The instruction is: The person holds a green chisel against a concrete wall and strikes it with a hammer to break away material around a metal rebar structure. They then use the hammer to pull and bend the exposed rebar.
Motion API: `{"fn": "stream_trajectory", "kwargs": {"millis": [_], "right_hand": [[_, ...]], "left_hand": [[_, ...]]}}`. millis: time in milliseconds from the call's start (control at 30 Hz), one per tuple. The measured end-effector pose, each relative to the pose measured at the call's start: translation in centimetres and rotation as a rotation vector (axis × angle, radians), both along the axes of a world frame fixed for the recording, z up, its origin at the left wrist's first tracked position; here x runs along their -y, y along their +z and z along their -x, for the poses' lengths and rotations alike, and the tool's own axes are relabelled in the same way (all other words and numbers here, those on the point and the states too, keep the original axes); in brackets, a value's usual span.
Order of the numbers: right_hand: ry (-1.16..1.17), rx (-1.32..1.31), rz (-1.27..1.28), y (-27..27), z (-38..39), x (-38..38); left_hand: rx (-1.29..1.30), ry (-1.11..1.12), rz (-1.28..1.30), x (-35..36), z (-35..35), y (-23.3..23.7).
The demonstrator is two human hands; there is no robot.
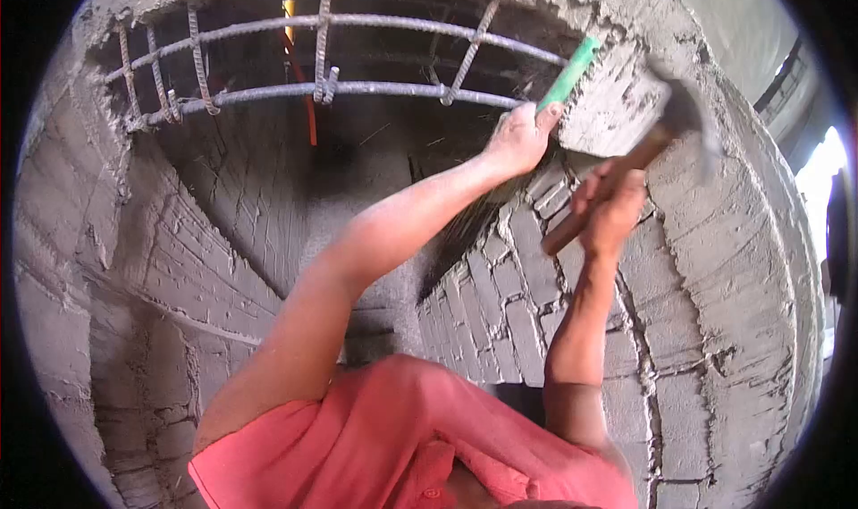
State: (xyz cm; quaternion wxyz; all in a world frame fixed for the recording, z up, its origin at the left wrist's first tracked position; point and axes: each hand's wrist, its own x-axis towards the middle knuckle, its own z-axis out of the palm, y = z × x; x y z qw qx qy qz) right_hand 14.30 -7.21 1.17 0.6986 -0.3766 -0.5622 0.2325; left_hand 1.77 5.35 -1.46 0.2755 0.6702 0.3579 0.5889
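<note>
My left hand (518,138) is closed round the lower end of a green chisel (570,73), which slants up to the right against the rough edge of the concrete. My right hand (612,210) grips the wooden handle of a hammer (633,162). Blurred by motion, the hammer's head is raised to the right of the chisel, in front of the wall. Between the two tools shows a pale, scored patch of concrete (608,107). Bent steel rebar (384,89) ends close beside my left hand.
The rebar grid spans a dark opening at the top left. An orange-red strip (311,120) hangs behind it. Grey brickwork (523,330) with rough mortar joints lines the lower right, and a plastered wall (152,241) curves round the left. Bright light enters at the far right.
</note>
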Motion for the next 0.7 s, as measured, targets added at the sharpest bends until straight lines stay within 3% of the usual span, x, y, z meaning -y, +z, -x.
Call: {"fn": "stream_trajectory", "kwargs": {"millis": [33, 67, 100, 167, 233, 267, 300, 333, 400, 433, 567, 700], "right_hand": [[0.023, -0.042, -0.11, 1.0, -0.6, 1.1], [0.139, -0.276, -0.243, 2.4, -1.3, 2.2], [0.392, -0.412, -0.425, 4.5, -2.5, 3.4], [0.338, 0.079, -0.829, 9.4, -4.2, 6.1], [0.087, 0.106, -1.253, 12.1, -4.5, 7.0], [0.183, 0.089, -1.338, 11.8, -4.2, 6.3], [-0.028, 0.514, -1.286, 9.8, -7.8, 3.8], [0.168, 0.055, -1.085, 6.0, -2.1, -0.2], [-0.139, 0.273, -0.032, -2.4, -1.3, -5.2], [0.061, 0.103, 0.221, -2.8, -0.2, -4.5], [0.085, -0.113, 0.094, -3.2, 0.7, 0.5], [0.403, -0.292, -0.164, -7.0, -0.3, 2.8]], "left_hand": [[0.035, -0.024, -0.039, -0.3, -0.3, -0.2], [0.027, -0.04, -0.014, 0.0, -0.2, -0.1], [0.02, -0.054, 0.008, 0.2, -0.1, 0.1], [0.028, -0.053, -0.002, 0.0, -0.2, -0.3], [0.049, -0.075, -0.031, 0.0, 0.0, -0.1], [0.054, -0.064, -0.021, 0.0, 0.0, 0.0], [0.055, -0.057, -0.009, 0.0, -0.3, -0.2], [0.053, -0.059, -0.01, 0.2, -0.4, -0.1], [0.068, -0.032, -0.072, 0.2, -0.5, 0.0], [0.066, -0.019, -0.132, -0.1, -0.6, -0.1], [0.058, 0.008, -0.073, -1.0, -0.3, -1.3], [-0.026, 0.114, -0.244, -2.5, 0.8, -2.7]]}}
